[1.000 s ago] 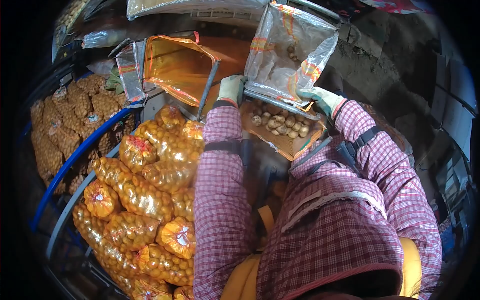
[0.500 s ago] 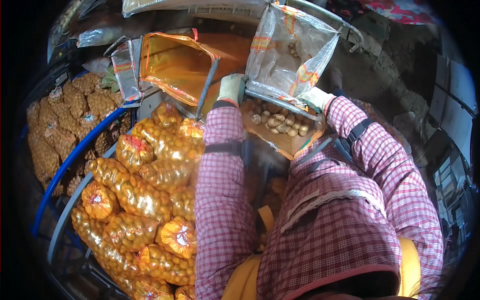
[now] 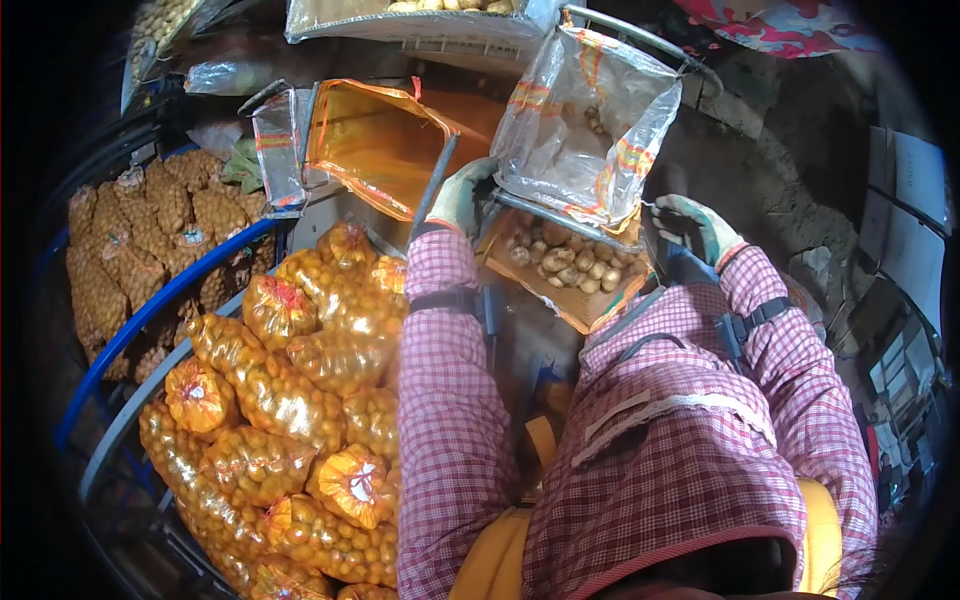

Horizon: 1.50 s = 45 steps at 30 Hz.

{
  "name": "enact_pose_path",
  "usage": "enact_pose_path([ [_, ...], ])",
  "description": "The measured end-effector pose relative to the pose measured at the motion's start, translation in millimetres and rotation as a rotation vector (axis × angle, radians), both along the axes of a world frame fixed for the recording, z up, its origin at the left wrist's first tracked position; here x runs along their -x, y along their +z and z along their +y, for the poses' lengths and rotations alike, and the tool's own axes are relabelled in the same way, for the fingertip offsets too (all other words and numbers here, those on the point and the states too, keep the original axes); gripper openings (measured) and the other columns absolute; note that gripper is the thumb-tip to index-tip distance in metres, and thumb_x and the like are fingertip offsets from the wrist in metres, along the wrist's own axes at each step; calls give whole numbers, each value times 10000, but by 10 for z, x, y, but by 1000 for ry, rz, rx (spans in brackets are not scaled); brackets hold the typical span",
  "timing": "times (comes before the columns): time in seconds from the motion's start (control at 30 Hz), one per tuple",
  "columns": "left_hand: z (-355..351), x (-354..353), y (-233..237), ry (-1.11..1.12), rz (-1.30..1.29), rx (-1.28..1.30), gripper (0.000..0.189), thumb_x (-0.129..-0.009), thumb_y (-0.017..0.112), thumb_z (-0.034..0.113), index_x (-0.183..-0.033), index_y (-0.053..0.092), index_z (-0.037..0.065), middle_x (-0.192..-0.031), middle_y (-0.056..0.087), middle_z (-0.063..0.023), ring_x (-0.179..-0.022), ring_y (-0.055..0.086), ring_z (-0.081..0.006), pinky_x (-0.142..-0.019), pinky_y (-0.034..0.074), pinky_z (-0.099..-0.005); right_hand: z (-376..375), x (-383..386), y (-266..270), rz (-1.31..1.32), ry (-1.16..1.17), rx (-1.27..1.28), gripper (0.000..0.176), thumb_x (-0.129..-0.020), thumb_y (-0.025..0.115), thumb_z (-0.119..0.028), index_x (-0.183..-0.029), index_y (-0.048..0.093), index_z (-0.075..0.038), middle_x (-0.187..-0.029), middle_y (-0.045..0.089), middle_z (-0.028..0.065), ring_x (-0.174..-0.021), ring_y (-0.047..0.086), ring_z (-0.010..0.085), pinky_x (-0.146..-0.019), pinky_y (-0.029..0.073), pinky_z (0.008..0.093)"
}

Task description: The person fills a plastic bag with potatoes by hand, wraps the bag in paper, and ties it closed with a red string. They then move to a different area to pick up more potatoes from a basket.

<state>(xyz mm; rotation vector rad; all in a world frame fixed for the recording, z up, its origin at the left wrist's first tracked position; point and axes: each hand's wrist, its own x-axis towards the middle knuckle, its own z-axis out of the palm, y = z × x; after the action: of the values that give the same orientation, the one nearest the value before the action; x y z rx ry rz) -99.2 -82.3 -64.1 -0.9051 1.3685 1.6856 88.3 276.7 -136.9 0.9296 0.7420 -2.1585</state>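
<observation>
A clear plastic bag with orange and red stripes hangs with its mouth stretched around a metal frame. My left hand, in a pale glove, is closed at the bag's near left corner; its fingertips are partly hidden there. My right hand, also gloved, is just off the near right corner, fingers apart and holding nothing. Below the bag's near bar, a shallow tray holds several round, pale, potato-like pieces. Left of my left hand, an orange bag hangs open on a similar frame.
Filled orange mesh bags are piled at lower left beside a blue rail. Brown filled sacks lie beyond it. A bin with pale pieces stands at the top. White boxes are at the right.
My right hand has let go of the clear bag's near right corner and moved right, its fingers opening. My left hand stays at the left corner. The camera view has shifted slightly.
</observation>
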Motion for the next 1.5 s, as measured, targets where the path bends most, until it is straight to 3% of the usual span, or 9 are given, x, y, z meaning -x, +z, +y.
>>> enact_pose_path([
  [0.13, -146, -60, 31, 0, 83, -52, 325, -939, 545, 227, -1159, 610, -4, -1033, 671, -82, -913, 617, -155, -815, 497, -301, 309, -292, 72, -274, -154, -98, 368, -912, 640, -304, -1190, 594, -66, -1167, 615, 74, -1072, 603, 201, -898, 506, 345],
  [0.17, -165, -109, 102, -29, 113, -49, 340, -945, 534, 242, -1181, 590, 4, -1058, 659, -91, -925, 611, -167, -832, 494, -312, 320, -347, 187, -259, -130, -255, 348, -917, 617, -384, -1066, 608, -70, -919, 664, 73, -635, 607, 180, -585, 524, 277],
  [0.6, -185, -1289, 878, 251, 560, 513, 224, -917, 580, 182, -1073, 644, 36, -835, 610, -18, -687, 537, -95, -575, 427, -217, 1317, -1835, 289, -495, -189, 23, 331, -950, 496, -451, -872, 522, -130, -640, 334, -27, -521, 308, 106, -402, 231, 221],
  [0.67, -286, -1532, 729, 123, 633, 496, 209, -932, 560, 195, -1043, 645, 41, -789, 614, -22, -638, 545, -99, -534, 430, -222, 1512, -1961, 335, -438, -270, 354, 343, -952, 504, -446, -903, 555, -110, -653, 445, 11, -522, 404, 127, -400, 293, 227],
  [0.73, -26, -1725, 820, 41, 602, 455, 191, -937, 563, 199, -1010, 647, 43, -764, 620, -29, -606, 554, -99, -533, 451, -232, 1582, -1843, 705, -458, -53, -297, 362, -958, 507, -432, -944, 588, -79, -750, 596, 95, -579, 529, 159, -417, 377, 237],
  [0.9, 1155, -2068, 979, -430, 633, 331, 196, -917, 601, 202, -970, 684, 32, -798, 655, -44, -661, 600, -115, -572, 483, -240, 2016, -1712, 1426, -502, -112, -467, 356, -952, 540, -378, -1171, 625, -111, -912, 675, 71, -742, 638, 225, -649, 523, 426],
  [1.0, 2179, -2044, 1320, -689, 380, 303, 251, -901, 628, 205, -1024, 684, -6, -865, 680, -42, -738, 613, -107, -675, 500, -254, 2350, -1776, 1873, -577, -163, -552, 347, -951, 533, -358, -1183, 622, -115, -914, 664, 77, -716, 623, 209, -599, 506, 378],
  [1.1, 2635, -2022, 838, -798, 234, 175, 250, -906, 629, 201, -1027, 681, -12, -860, 673, -28, -739, 604, -97, -671, 489, -242, 2700, -2464, 1283, -274, -275, -679, 361, -953, 513, -362, -1180, 616, -100, -882, 650, 88, -653, 595, 193, -539, 472, 329],
  [1.5, 4851, -1542, 381, -1581, 329, -97, 239, -944, 564, 145, -1103, 609, -28, -892, 647, -80, -713, 607, -126, -632, 506, -255, 2176, -4892, 329, -615, -1415, -180, 415, -928, 535, -472, -933, 643, -72, -791, 678, 111, -613, 622, 236, -596, 499, 378],
])
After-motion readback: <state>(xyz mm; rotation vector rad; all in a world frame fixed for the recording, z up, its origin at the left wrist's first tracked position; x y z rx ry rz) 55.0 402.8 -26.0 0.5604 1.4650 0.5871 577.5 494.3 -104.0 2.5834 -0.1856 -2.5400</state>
